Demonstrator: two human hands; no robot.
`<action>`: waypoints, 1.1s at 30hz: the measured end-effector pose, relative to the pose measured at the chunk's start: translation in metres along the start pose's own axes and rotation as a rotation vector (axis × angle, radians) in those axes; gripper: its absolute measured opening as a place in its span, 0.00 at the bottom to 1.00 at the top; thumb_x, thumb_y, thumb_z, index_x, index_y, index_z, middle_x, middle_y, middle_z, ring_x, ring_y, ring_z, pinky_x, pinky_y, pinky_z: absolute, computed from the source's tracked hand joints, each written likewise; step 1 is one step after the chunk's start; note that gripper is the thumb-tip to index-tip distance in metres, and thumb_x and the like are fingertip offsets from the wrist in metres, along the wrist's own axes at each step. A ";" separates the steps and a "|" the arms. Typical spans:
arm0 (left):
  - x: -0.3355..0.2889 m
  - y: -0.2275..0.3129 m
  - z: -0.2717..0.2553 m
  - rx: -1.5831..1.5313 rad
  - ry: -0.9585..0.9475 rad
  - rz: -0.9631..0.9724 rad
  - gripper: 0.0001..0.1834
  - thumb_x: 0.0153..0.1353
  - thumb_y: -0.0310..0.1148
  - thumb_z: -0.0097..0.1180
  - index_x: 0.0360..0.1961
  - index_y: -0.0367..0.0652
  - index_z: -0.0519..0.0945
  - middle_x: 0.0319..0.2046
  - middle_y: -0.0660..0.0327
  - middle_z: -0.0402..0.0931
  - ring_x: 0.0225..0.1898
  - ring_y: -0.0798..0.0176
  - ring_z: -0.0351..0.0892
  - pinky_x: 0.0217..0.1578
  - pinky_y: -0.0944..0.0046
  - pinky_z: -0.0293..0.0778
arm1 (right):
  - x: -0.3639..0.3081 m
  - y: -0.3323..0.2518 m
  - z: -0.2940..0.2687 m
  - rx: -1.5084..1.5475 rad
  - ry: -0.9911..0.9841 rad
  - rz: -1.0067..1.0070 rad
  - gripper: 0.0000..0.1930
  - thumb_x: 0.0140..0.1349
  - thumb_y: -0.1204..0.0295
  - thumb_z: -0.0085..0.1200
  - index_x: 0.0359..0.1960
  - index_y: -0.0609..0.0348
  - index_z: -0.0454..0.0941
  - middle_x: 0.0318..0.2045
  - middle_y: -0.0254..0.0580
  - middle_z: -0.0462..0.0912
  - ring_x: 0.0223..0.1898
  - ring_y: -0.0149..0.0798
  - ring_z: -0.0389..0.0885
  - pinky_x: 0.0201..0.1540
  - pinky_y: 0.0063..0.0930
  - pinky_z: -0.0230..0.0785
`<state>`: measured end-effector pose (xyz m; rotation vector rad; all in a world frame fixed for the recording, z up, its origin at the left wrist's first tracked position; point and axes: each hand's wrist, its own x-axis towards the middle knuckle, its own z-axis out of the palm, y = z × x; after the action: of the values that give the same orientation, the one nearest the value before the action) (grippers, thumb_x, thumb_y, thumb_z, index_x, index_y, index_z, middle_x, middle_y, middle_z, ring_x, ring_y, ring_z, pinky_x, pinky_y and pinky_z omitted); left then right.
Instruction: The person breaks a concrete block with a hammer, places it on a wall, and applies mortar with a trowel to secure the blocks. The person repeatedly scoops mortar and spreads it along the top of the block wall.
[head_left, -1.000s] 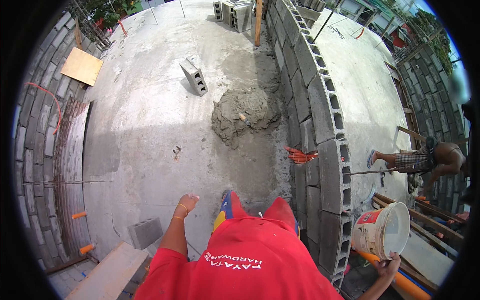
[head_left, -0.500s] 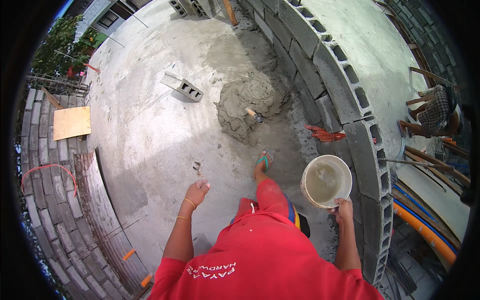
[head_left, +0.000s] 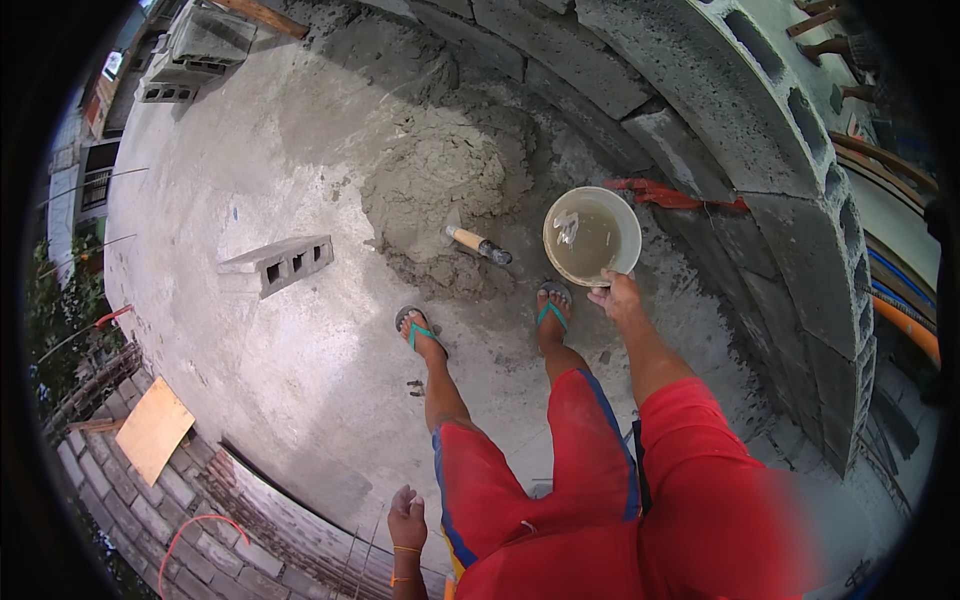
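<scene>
Right hand (head_left: 618,296) closed on the near rim of a white bucket (head_left: 592,236); arm reaches straight down from the red-sleeved shoulder; the bucket hangs from the hand, mouth up, just beyond the right foot; whether its base touches the concrete floor (head_left: 250,180) cannot be told. Bucket holds murky grey-brown water, with a pale glint or scrap on the surface at its far left side.

Left hand (head_left: 407,520) empty, fingers loosely curled, hanging beside the left thigh; yellow band on the wrist; well apart from the bucket.

Mortar pile (head_left: 440,180) on the floor ahead of both feet, wet grey, spread toward the block wall (head_left: 760,150); a trowel (head_left: 478,245) with a pale wooden handle lies at the pile's near edge, blade sunk in the mortar, handle pointing toward the bucket; trowel and bucket near but not touching.

Bucket sits between the mortar pile and the curved block wall that runs along the floor's right edge; an orange-red scrap (head_left: 665,193) lies at the wall's foot just beyond the bucket.

A single hollow concrete block (head_left: 277,265) lies on its side on the floor left of the pile; more blocks stacked at the far left corner (head_left: 200,45); a flat plywood piece (head_left: 153,430) at the floor's left edge.
</scene>
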<state>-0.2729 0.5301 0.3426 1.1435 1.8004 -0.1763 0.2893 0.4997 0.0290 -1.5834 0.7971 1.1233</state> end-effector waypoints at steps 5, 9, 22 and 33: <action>0.107 0.082 0.018 0.247 -0.044 0.346 0.25 0.67 0.32 0.59 0.62 0.30 0.73 0.53 0.44 0.79 0.55 0.50 0.80 0.56 0.56 0.75 | 0.108 0.048 0.041 0.174 -0.019 0.008 0.20 0.67 0.72 0.54 0.58 0.41 0.66 0.43 0.38 0.77 0.31 0.40 0.76 0.50 0.59 0.77; 0.162 0.109 0.007 0.392 -0.160 0.522 0.25 0.64 0.33 0.61 0.61 0.33 0.75 0.54 0.42 0.78 0.57 0.40 0.78 0.59 0.52 0.73 | 0.148 0.083 0.053 0.271 -0.013 -0.001 0.19 0.70 0.70 0.52 0.61 0.51 0.66 0.48 0.40 0.78 0.40 0.42 0.78 0.57 0.59 0.73; 0.238 0.160 -0.108 0.300 -0.270 0.526 0.24 0.63 0.30 0.61 0.59 0.34 0.76 0.52 0.43 0.80 0.53 0.45 0.81 0.55 0.54 0.76 | -0.007 0.041 0.196 -1.242 0.153 -0.559 0.32 0.67 0.48 0.53 0.54 0.71 0.78 0.47 0.71 0.82 0.50 0.60 0.84 0.54 0.42 0.74; 0.252 0.174 -0.168 0.372 -0.147 0.428 0.23 0.65 0.30 0.60 0.60 0.35 0.76 0.51 0.49 0.83 0.48 0.54 0.85 0.50 0.59 0.79 | -0.016 0.087 0.337 -1.355 -0.358 -0.046 0.27 0.60 0.52 0.58 0.50 0.65 0.83 0.52 0.60 0.83 0.54 0.56 0.82 0.57 0.44 0.74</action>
<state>-0.2730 0.8760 0.2955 1.7050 1.3883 -0.3403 0.1121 0.7974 -0.0102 -2.2747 -0.4098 2.0167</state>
